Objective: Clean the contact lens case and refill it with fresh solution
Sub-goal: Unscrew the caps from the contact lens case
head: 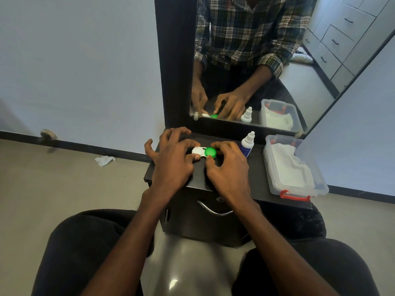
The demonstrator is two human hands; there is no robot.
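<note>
Contact lens case held between both hands at frame centre.

The contact lens case [203, 153] lies on the dark cabinet top [259, 178]; the left hand [171, 161] pinches its white end, the right hand [228, 165] pinches the green cap [210, 152]. The solution bottle [247, 144] stands just right of them.

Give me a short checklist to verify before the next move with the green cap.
1. Left hand steadies the lens case: ok.
2. Right hand pinches the green cap: ok.
3. White side of the case has no cap on it: ok.
4. Solution bottle upright, beside the right hand: ok.
5. Tissues in the plastic box: ok.
6. Green cap fully tight or loose: cannot tell.
</note>
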